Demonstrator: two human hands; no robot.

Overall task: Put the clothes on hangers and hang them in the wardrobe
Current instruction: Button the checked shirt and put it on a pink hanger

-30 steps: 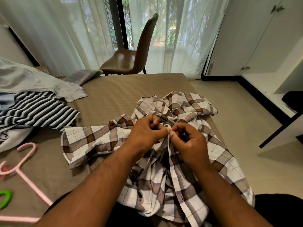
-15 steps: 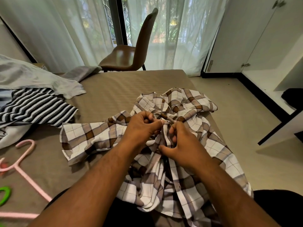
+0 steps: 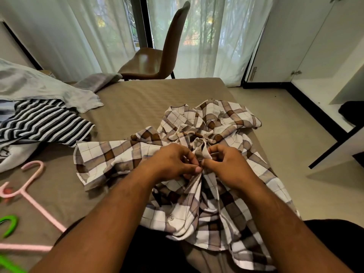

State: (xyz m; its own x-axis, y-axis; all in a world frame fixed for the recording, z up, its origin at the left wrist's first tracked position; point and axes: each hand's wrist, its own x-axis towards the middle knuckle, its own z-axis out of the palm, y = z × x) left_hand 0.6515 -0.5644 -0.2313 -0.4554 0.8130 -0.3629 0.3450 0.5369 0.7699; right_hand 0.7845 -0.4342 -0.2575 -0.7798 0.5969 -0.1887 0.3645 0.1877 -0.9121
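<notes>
Left hand [image 3: 173,164]: head view, the only view; fingers and thumb curl and pinch a fold of the checked shirt [image 3: 118,156] along its front edge.
Right hand [image 3: 226,166]: fingers curl and pinch the facing edge; the two thumbs nearly meet.
Shirt: crumpled on the bed [image 3: 147,99], under and around both hands, hem trailing toward the person.
Step, as judged: working a button at the front edge; fastening or undoing, I cannot tell.
Doing it well: hold both edges taut, pinch close to the button, flatten the bunched cloth beyond the knuckles.
Hangers: pink hanger [image 3: 29,192] and green hanger [image 3: 8,223] lie well left of the left hand.
Wardrobe [image 3: 315,46]: far right of the right hand.
</notes>
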